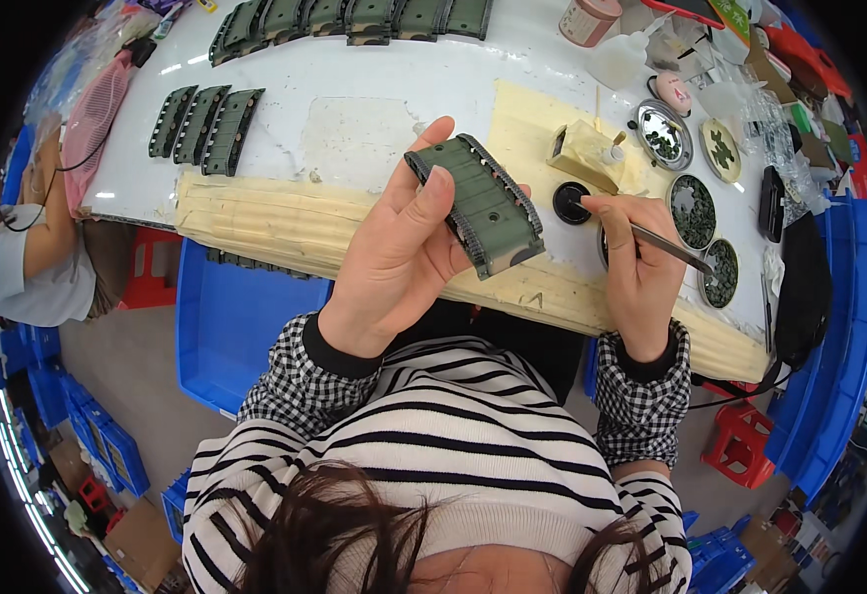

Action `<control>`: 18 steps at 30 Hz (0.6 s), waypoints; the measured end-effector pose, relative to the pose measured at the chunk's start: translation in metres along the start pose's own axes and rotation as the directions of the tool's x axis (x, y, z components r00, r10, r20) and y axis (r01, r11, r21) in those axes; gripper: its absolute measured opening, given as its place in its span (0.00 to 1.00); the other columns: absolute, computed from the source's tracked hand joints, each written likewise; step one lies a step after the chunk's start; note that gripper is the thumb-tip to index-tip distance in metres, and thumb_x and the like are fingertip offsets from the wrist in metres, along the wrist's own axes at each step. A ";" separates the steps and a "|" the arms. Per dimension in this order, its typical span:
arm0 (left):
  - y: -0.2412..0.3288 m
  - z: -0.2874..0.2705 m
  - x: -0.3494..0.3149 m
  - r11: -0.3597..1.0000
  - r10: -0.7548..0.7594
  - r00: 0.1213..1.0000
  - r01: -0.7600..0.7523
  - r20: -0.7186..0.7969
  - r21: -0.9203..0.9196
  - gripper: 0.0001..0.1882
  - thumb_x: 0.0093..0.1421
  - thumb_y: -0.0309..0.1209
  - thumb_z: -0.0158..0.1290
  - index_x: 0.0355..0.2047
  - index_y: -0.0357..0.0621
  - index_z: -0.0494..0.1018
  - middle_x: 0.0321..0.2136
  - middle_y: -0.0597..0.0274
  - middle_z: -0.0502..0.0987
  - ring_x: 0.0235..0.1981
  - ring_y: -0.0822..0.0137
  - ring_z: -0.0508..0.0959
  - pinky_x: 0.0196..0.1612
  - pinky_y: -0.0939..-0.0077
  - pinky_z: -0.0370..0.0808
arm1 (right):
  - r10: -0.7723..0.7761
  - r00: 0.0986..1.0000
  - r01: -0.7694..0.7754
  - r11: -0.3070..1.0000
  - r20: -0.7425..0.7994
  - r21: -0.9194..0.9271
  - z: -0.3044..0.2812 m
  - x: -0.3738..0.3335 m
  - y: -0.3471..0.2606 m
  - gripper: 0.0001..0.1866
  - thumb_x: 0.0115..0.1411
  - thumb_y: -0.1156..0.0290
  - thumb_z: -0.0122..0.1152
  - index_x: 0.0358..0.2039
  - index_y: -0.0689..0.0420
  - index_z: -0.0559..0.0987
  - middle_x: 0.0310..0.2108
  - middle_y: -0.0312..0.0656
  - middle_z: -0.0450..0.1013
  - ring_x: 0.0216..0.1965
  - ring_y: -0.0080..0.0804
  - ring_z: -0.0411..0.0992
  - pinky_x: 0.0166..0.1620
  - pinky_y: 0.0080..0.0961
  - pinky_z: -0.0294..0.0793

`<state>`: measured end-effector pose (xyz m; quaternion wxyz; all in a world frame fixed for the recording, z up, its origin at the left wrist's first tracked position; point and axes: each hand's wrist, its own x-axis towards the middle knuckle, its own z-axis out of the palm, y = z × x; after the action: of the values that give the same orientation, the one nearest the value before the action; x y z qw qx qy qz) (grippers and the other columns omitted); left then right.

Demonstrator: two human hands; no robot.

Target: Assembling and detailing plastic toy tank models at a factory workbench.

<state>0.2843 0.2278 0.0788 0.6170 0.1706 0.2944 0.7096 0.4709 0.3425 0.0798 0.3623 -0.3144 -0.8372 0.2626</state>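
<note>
My left hand (389,252) grips a green camouflaged toy tank hull (483,203) with dark tracks along its sides, held tilted above the table's near edge. A pair of steel tweezers (673,247) is pinched in my right hand (641,272). Their tip reaches to a small round black dish (564,210); whether it holds a tiny part I cannot make out. Close by on the right are a round dish (673,183) and a smaller dish (733,299), both full of small dark green parts. Beyond the black dish stands a small bottle (614,151) in a taped box.
Three similar hulls (220,134) lie at the left, and a row of several more (369,18) lies at the far edge. A metal dish (686,158) holds green bits. Below the table sits a blue bin (240,337). At far left another person (42,247) sits.
</note>
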 end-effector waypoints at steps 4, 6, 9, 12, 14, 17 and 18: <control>0.000 0.001 0.001 0.998 0.028 0.998 -0.031 -0.057 -0.056 0.25 0.69 0.40 0.39 0.63 0.47 0.52 0.54 0.48 0.67 0.60 0.52 0.65 0.59 0.60 0.71 | -0.016 0.996 0.026 0.992 -0.085 0.120 -0.006 -0.002 -0.010 0.07 0.61 0.75 0.54 0.32 0.62 0.80 0.29 0.42 0.75 0.32 0.33 0.69 0.37 0.26 0.67; 0.000 0.003 0.002 0.996 0.020 0.997 -0.026 -0.072 -0.080 0.23 0.69 0.38 0.39 0.62 0.47 0.54 0.54 0.48 0.67 0.60 0.52 0.65 0.59 0.60 0.71 | -0.047 0.993 0.068 0.975 -0.104 0.210 -0.011 -0.004 -0.023 0.08 0.62 0.74 0.53 0.33 0.64 0.80 0.30 0.43 0.75 0.32 0.34 0.69 0.38 0.27 0.67; -0.003 0.009 0.003 0.991 -0.001 0.995 -0.012 -0.100 -0.130 0.21 0.69 0.37 0.40 0.60 0.47 0.56 0.53 0.48 0.67 0.60 0.52 0.65 0.59 0.61 0.71 | -0.155 0.986 0.166 0.930 -0.061 0.327 -0.016 -0.011 -0.037 0.11 0.64 0.71 0.52 0.35 0.65 0.79 0.34 0.47 0.75 0.36 0.36 0.72 0.41 0.28 0.70; -0.007 0.012 0.005 0.988 -0.013 0.995 -0.003 -0.102 -0.156 0.20 0.69 0.37 0.40 0.59 0.47 0.57 0.53 0.48 0.67 0.60 0.52 0.65 0.58 0.62 0.71 | -0.126 0.991 0.135 0.869 -0.050 0.476 -0.005 -0.019 -0.049 0.13 0.65 0.68 0.50 0.37 0.65 0.79 0.37 0.50 0.74 0.40 0.38 0.74 0.42 0.27 0.72; -0.009 0.013 0.004 0.988 -0.007 0.994 -0.010 -0.111 -0.156 0.20 0.69 0.37 0.41 0.58 0.48 0.58 0.53 0.48 0.67 0.60 0.53 0.65 0.58 0.62 0.71 | -0.132 0.991 0.126 0.862 -0.023 0.491 -0.002 -0.021 -0.049 0.14 0.66 0.67 0.49 0.39 0.65 0.78 0.39 0.52 0.74 0.42 0.39 0.75 0.43 0.25 0.74; -0.010 0.015 0.004 0.990 0.012 0.990 -0.032 -0.140 -0.141 0.19 0.69 0.36 0.41 0.58 0.48 0.58 0.53 0.49 0.67 0.59 0.54 0.66 0.57 0.63 0.72 | -0.114 0.993 0.116 0.860 -0.033 0.497 0.004 -0.022 -0.050 0.12 0.65 0.70 0.50 0.39 0.65 0.78 0.39 0.52 0.74 0.41 0.38 0.75 0.42 0.25 0.73; -0.010 0.016 0.003 0.990 0.018 0.989 -0.038 -0.147 -0.134 0.19 0.69 0.36 0.41 0.58 0.49 0.58 0.53 0.49 0.67 0.59 0.54 0.66 0.57 0.63 0.72 | -0.115 0.993 0.117 0.866 -0.033 0.486 0.004 -0.022 -0.050 0.12 0.65 0.71 0.50 0.39 0.65 0.78 0.39 0.52 0.74 0.41 0.38 0.75 0.42 0.25 0.73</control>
<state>0.3010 0.2351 0.0846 0.5939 0.0799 0.2870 0.7473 0.4626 0.2927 0.1014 0.4462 -0.1627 -0.7609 0.4422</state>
